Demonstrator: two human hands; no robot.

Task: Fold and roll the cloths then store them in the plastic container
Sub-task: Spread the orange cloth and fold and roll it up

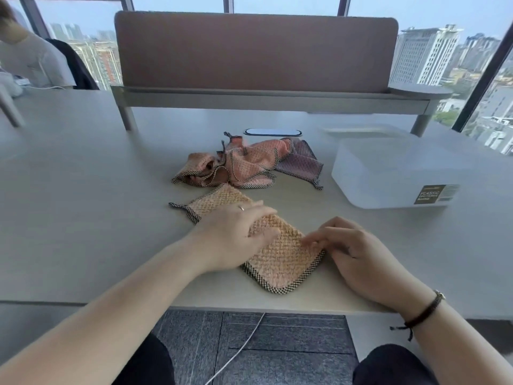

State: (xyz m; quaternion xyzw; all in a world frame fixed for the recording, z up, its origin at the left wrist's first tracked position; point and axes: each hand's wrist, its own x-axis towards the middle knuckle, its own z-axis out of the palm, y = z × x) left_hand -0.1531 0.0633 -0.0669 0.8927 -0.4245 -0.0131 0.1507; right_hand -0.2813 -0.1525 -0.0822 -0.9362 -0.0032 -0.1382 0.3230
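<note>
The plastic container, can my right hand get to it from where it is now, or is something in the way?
Probably yes. The right hand rests at the folded cloth's right edge, and the plastic container stands beyond it, further right. Only bare table lies between them; the cloth pile sits off to the left.

The folded cloth (280, 254) is a coarse waffle-weave fabric in matt peach, edged with a checked woven binding, and the heaped cloths (247, 162) share that nubbly texture. The plastic container (388, 173) is frosted, translucent and smooth, with a printed paper label. The table (83, 176) looks smooth and matt, the divider panel (255, 51) felt-like.
</note>
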